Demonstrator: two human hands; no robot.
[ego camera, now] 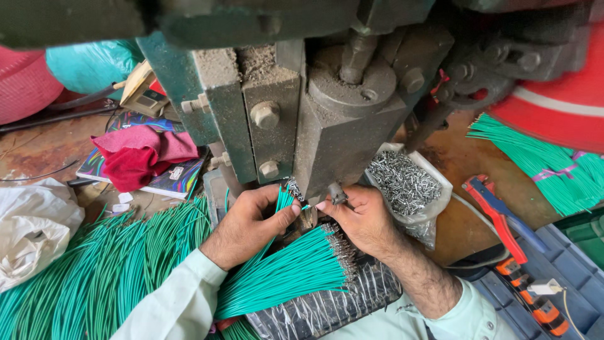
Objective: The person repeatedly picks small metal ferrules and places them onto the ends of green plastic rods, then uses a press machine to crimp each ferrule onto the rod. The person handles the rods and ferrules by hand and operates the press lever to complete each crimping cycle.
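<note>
My left hand (248,223) grips a small bunch of green wires (283,201) and points their ends under the grey-green press machine (327,126). Between thumb and fingers, my right hand (362,217) pinches a small metal terminal (338,194) right at the press tool, touching the end of one green wire. Below both hands lies a fanned bundle of green wires with metal terminals on their ends (296,271), resting on a strip of silvery terminals (327,308).
A clear bag of loose metal terminals (406,186) sits right of the press. Heaps of green wires lie at left (94,277) and upper right (553,167). Red-handled pliers (497,214), a red cloth on a book (141,157), a white bag (31,230).
</note>
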